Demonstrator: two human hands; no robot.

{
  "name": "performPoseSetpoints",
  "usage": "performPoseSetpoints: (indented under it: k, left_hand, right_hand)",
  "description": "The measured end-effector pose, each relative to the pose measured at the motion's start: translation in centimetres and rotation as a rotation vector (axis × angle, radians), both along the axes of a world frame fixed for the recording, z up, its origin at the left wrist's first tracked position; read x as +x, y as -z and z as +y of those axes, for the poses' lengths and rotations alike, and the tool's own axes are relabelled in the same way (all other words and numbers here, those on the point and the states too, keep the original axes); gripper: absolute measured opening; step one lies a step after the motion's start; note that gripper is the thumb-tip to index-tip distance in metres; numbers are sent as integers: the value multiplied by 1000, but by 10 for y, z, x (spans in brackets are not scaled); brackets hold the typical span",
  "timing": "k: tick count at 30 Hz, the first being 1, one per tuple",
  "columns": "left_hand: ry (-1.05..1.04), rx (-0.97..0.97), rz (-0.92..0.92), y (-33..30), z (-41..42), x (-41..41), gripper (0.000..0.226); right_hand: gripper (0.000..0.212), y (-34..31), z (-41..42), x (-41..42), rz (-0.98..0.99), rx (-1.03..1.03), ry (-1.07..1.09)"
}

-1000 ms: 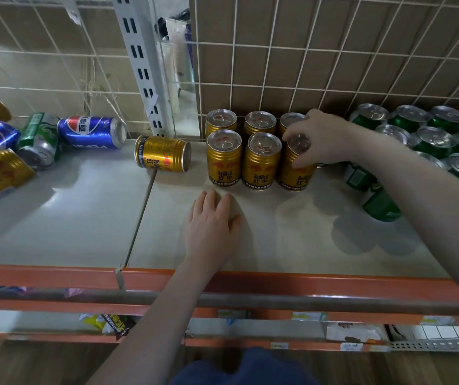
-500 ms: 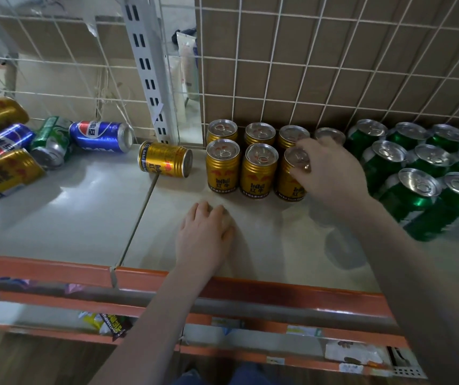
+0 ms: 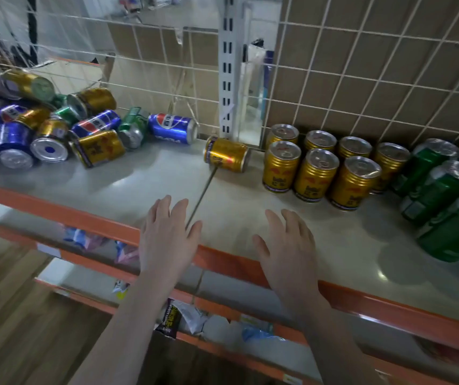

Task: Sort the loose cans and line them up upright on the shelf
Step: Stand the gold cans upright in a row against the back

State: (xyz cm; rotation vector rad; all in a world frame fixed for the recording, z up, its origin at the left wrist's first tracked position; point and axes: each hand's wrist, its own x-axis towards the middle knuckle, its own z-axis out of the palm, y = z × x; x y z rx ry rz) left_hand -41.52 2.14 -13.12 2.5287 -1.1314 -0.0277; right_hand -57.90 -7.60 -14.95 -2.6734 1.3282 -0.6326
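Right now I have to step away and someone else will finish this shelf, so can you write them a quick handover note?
Left hand: open, empty, over the shelf front. Right hand: open, empty beside it.
Done: seven gold cans upright in two rows at the back; green cans upright to their right.
Left: one gold can on its side beside the rows; a pile of blue, gold and green cans lying far left. Stand each up with its kind.

Left hand (image 3: 167, 240), right hand (image 3: 289, 248) flat, empty, gold can (image 3: 227, 154) on side
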Motion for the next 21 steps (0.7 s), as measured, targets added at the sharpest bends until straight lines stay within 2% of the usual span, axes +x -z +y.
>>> performPoseSetpoints:
  k: [7, 13, 21]
  left_hand:
    - [88, -23, -69, -1, 47, 105, 50]
    - [206, -48, -179, -7, 50, 171, 46]
    - [211, -32, -268, -12, 7, 238, 60]
  right_hand:
    - [46, 0, 39, 100, 3, 48, 74]
    - [48, -9, 56, 162, 3, 96, 143]
    - [62, -15, 5, 190, 87, -13, 153]
